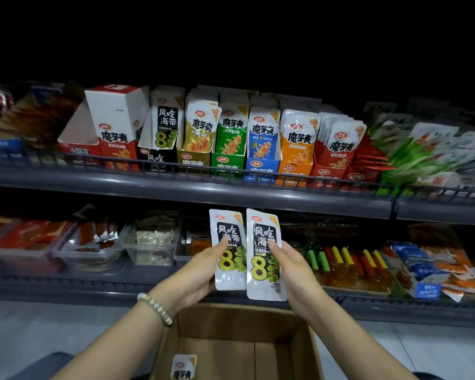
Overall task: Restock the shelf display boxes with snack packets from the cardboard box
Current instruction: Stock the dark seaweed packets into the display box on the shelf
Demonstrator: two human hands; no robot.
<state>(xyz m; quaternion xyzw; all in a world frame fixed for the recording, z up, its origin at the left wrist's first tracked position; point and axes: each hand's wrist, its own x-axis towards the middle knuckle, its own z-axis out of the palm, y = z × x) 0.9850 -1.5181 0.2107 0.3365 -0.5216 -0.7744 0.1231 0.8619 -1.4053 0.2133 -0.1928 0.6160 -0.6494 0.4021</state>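
A dark grey upper shelf [192, 192] is running across the whole view, and a lower shelf [93, 286] is sitting beneath it, carrying clear tubs [88, 250] of wrapped snacks on the left and loose coloured sticks and packets on the right. Pale floor [39, 325] is showing below the shelving.

At the bottom centre, an open cardboard box [231, 319] is standing just in front of the lower shelf, between the person's forearms. Its brown bottom is showing almost bare.

On the upper shelf, display boxes are standing side by side behind the wire rail. A tall white-and-red carton [115, 127] is leaning at the left. Beside it are standing a black display box [155, 160] with a black-label packet upright in it, then gold [194, 160], green [226, 163], blue [261, 167], orange [292, 171] and red [325, 174] boxes, each holding upright packets in matching colours.

Both hands are being held up in front of the lower shelf, above the cardboard box. The left hand [200, 270] is gripping the left packet [228, 250], thumb pressing on its front and fingers curling behind. The right hand [294, 272] is gripping the right packet [263, 259] the same way. Both packets are white with black labels and a large yellow 8. They are standing upright with their inner edges meeting, the right one sitting slightly lower.

One more white packet [183, 367] is lying at the near left of the cardboard box's bottom, cut off by the frame edge.

A beaded bracelet [155, 308] is circling the left wrist.
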